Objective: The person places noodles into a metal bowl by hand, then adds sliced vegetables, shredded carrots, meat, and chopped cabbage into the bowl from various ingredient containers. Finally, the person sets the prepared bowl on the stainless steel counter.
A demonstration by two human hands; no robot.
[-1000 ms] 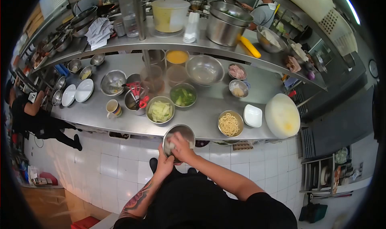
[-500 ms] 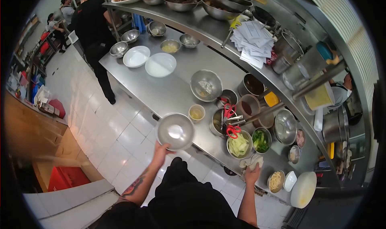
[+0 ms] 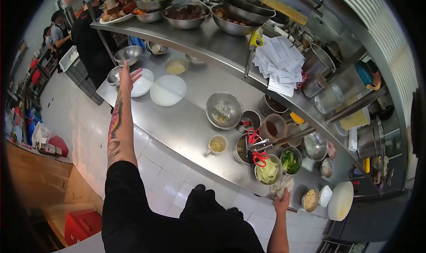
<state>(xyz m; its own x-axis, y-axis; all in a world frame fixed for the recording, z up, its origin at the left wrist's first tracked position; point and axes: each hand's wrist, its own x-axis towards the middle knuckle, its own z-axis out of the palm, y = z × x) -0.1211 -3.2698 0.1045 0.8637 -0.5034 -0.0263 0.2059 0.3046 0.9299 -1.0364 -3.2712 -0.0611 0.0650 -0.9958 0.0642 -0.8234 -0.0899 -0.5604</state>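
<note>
My left hand (image 3: 128,78) is stretched out over the far left of the steel counter, fingers apart, beside a metal bowl (image 3: 128,54) and a white oval plate (image 3: 143,83). Whether a fingertip touches the bowl is unclear. At the counter's front edge on the right, my right hand (image 3: 282,203) is closed on a pale cloth (image 3: 284,185). Near the cloth stand a bowl of cut pale-green vegetable (image 3: 267,171) and a bowl of noodles (image 3: 310,200). A second white plate (image 3: 168,90) lies right of my left hand.
A mug (image 3: 216,144), a large metal bowl (image 3: 224,110) and a pot with red-handled scissors (image 3: 259,159) stand mid-counter. Above runs a steel shelf (image 3: 195,42) with filled bowls and papers (image 3: 279,62). A co-worker in black (image 3: 86,42) stands at the far left.
My left hand no longer holds the metal bowl and has moved up and left to the counter's far end. My right hand stays at the cloth. The view has shifted slightly.
</note>
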